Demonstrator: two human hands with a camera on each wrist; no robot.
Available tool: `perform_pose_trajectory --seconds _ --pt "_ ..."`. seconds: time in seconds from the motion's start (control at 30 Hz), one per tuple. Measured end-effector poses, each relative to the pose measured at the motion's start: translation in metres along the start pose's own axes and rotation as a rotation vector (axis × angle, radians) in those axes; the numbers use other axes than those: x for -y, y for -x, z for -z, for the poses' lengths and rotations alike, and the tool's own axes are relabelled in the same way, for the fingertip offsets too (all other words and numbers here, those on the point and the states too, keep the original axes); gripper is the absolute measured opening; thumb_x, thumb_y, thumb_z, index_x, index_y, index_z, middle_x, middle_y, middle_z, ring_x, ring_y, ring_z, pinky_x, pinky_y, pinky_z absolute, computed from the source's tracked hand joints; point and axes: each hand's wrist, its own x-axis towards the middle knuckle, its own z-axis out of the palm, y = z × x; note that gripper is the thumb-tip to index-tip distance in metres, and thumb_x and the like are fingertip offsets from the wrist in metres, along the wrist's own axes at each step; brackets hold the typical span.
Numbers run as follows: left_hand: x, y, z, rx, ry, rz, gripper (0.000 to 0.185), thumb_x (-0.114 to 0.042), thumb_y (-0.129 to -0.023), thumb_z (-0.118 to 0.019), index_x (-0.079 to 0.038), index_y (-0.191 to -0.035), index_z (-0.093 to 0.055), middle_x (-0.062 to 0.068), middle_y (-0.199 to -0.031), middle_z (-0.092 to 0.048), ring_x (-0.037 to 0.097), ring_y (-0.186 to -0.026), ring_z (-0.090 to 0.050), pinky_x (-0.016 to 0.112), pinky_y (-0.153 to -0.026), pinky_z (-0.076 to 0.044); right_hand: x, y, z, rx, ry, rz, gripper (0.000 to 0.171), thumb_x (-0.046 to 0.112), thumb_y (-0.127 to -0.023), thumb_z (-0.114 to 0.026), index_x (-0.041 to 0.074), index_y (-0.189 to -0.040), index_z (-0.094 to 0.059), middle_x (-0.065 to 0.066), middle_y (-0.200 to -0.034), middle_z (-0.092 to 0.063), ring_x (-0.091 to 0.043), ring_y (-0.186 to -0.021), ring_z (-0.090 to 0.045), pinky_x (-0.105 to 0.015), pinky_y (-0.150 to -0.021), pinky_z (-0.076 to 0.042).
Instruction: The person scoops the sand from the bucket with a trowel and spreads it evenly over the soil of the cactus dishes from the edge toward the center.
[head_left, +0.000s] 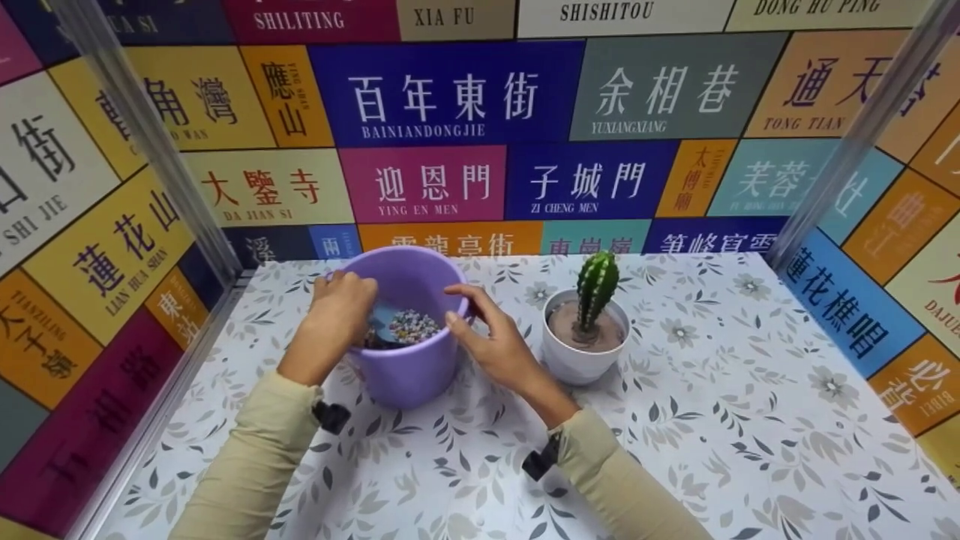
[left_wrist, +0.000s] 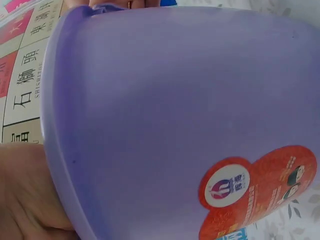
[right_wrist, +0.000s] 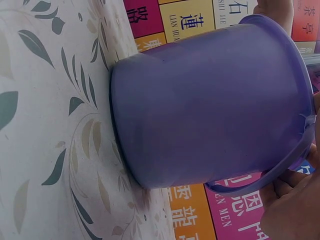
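Observation:
A purple bucket (head_left: pixel 409 375) stands on the table, with multicoloured granules (head_left: pixel 412 327) and some darker material inside. My left hand (head_left: pixel 337 311) reaches over its left rim with curled fingers, holding a light blue scoop-like tool (head_left: pixel 384 321) whose blade lies among the granules. The hand hides the tool's handle. At the right rim, my right hand (head_left: pixel 499 341) grips the bucket, thumb and fingers on either side of the edge. The bucket's handle (right_wrist: pixel 260 182) hangs by the right hand in the right wrist view. An orange-red label (left_wrist: pixel 265 190) marks the near side.
Just right of my right hand, a small green cactus (head_left: pixel 598 289) stands in a white pot (head_left: pixel 585 367) filled with brownish soil. A leaf-patterned cloth (head_left: pixel 712 420) covers the table. Panels with Chinese place names (head_left: pixel 450 97) enclose the back and sides.

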Motion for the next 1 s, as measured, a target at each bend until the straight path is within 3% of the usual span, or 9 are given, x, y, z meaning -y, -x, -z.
perform_pose_trajectory --seconds 0.27,0.5,0.77,0.87,1.0 --pt "0.008 -0.002 0.004 0.141 0.108 -0.061 0.020 0.007 -0.084 -0.070 -0.005 -0.094 -0.083 0.017 -0.101 -0.079 0.036 -0.099 -0.068 0.062 -0.099 -0.047 -0.003 0.000 -0.001 0.006 -0.017 0.002 0.048 0.019 -0.110 -0.064 0.010 -0.156 -0.054 -0.011 -0.160 -0.056 -0.032 -0.155 -0.050 -0.054 -0.125 -0.043" --pt "0.007 0.001 0.002 0.114 0.100 -0.071 0.024 0.010 -0.084 -0.065 -0.003 -0.097 -0.080 0.021 -0.104 -0.077 0.041 -0.102 -0.069 0.061 -0.099 -0.049 -0.002 0.003 0.001 0.011 0.012 0.018 0.049 0.029 -0.111 -0.062 0.019 -0.158 -0.054 -0.001 -0.163 -0.054 -0.021 -0.157 -0.047 -0.046 -0.129 -0.037" --pt "0.005 -0.007 -0.003 0.237 0.072 -0.065 0.013 0.000 -0.087 -0.072 -0.006 -0.096 -0.079 0.016 -0.098 -0.074 0.032 -0.092 -0.063 0.057 -0.100 -0.049 -0.003 0.004 0.002 0.023 -0.013 -0.009 0.052 0.031 -0.111 -0.063 0.020 -0.160 -0.052 -0.001 -0.166 -0.051 -0.016 -0.158 -0.044 -0.033 -0.130 -0.033" --pt "0.007 -0.009 -0.002 0.246 0.077 -0.088 0.006 -0.010 -0.090 -0.078 -0.007 -0.096 -0.080 0.015 -0.099 -0.076 0.033 -0.093 -0.065 0.056 -0.099 -0.049 -0.002 0.002 0.002 0.020 -0.025 -0.008 0.053 0.031 -0.110 -0.063 0.017 -0.160 -0.051 -0.003 -0.166 -0.051 -0.017 -0.158 -0.045 -0.033 -0.130 -0.034" --pt "0.011 -0.013 -0.003 0.247 0.099 -0.134 0.012 -0.015 -0.092 -0.080 -0.007 -0.101 -0.082 0.015 -0.105 -0.080 0.037 -0.099 -0.070 0.057 -0.098 -0.050 -0.001 0.001 0.002 0.024 -0.036 -0.012 0.055 0.031 -0.110 -0.064 0.014 -0.161 -0.051 -0.004 -0.166 -0.051 -0.019 -0.157 -0.046 -0.035 -0.130 -0.035"
